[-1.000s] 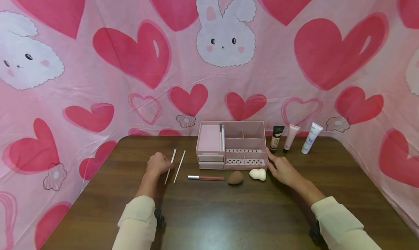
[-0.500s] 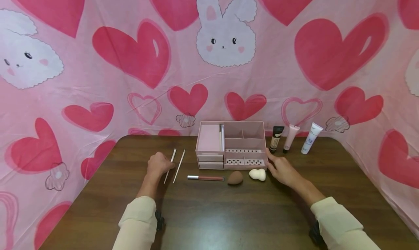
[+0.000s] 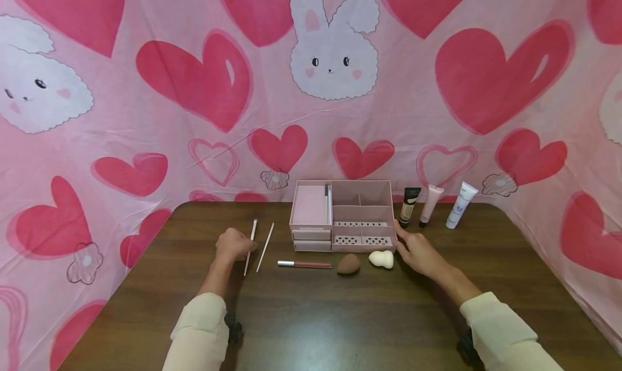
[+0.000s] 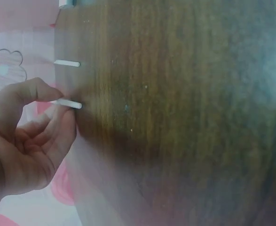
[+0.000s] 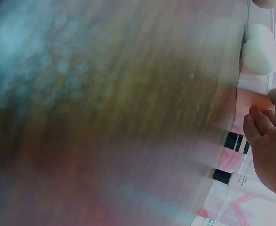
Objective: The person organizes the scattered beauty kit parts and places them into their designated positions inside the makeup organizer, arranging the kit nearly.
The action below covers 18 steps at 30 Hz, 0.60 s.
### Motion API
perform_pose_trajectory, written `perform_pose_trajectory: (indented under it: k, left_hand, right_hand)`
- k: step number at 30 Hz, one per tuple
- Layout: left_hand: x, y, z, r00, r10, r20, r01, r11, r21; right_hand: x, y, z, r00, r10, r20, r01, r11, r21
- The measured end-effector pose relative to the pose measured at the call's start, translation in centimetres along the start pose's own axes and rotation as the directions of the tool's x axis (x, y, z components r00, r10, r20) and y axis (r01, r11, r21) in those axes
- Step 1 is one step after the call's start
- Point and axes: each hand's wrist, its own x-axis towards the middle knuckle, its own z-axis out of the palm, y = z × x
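In the head view my left hand (image 3: 235, 244) pinches a slim white makeup brush (image 3: 254, 230) between thumb and fingers; its lower end (image 4: 73, 103) sticks out past the fingertips in the left wrist view. A second thin white stick (image 3: 265, 247) lies to its right on the table. My right hand (image 3: 418, 252) rests its fingers against the right side of a pink makeup organizer (image 3: 312, 204). Close to that hand lies a cream makeup sponge (image 3: 382, 259), also seen in the right wrist view. One brush-like item (image 3: 326, 203) stands in the organizer's narrow slot.
In front of the organizer lie a brown makeup sponge (image 3: 349, 264) and a slim reddish tube with a silver end (image 3: 304, 264). Right of it stand a black-capped tube (image 3: 409, 206), a pink tube (image 3: 431, 206) and a white tube (image 3: 460, 206). Behind the table (image 3: 311, 322) hangs a pink cloth.
The pinched brush has tilted a little more upright and shifted slightly left with my left hand. My right hand stays against the organizer.
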Motion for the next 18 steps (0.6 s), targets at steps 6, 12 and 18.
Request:
perform_pose_trajectory:
  k: [6, 12, 18]
  left_hand:
    - [0.35, -0.35, 0.16, 0.998, -0.028, 0.063, 0.038, 0.986, -0.159]
    - [0.45, -0.39, 0.51, 0.992, -0.029, 0.124, 0.069, 0.942, -0.328]
    - [0.38, -0.33, 0.6, 0.99, -0.008, 0.142, 0.064, 0.916, -0.396]
  right_hand:
    - [-0.02, -0.05, -0.02, 1.0, 0.004, 0.005, -0.004, 1.0, 0.007]
    - [-0.01, -0.06, -0.07, 1.0, 0.005, 0.007, -0.005, 1.0, 0.009]
    - [0.01, -0.05, -0.11, 1.0, -0.001, 0.007, 0.001, 1.0, 0.006]
